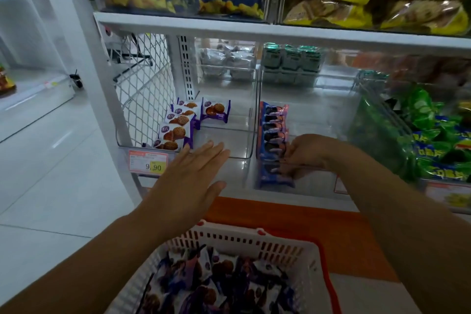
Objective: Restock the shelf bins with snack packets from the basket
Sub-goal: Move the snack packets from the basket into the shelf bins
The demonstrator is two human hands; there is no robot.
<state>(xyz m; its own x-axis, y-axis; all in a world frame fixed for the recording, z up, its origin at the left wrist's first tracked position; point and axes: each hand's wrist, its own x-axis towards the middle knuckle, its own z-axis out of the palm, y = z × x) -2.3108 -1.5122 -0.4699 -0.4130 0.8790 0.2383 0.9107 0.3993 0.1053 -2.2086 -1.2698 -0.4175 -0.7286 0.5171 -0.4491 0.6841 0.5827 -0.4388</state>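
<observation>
The white slotted plastic basket [254,239] sits at the bottom centre of the frame, heaped with loose purple-and-white film biscuit packets [219,275]. At mid-left above it, a clear plastic shelf bin [239,157] holds a short row of matching purple waffle-biscuit packets [175,130] along its left side. Most of its floor is bare, so this looks like the bin to fill.

The left hand [193,176] hovers flat just in front of that bin's lip, beside the orange-and-yellow price tag [147,162]. Its fingers are straight and slightly spread, holding nothing.

In the centre of the frame, a second clear bin [321,120] carries a standing row of blue-and-pink sandwich-biscuit packets [274,125]. The right hand [303,155] reaches over its front edge with fingers curled down onto the nearest packets. It appears to pinch the front one, though the bin wall blurs the contact. Green snack bags [433,140] fill the bin at the right edge.

The basket packets are likely very light. Their glossy film should be slick and crinkly, and the biscuits inside brittle. They are best taken a few at a time across the flat faces or by the crimped end seal, with a gentle squeeze only. Stood on edge against the existing row, they should not slide flat.
</observation>
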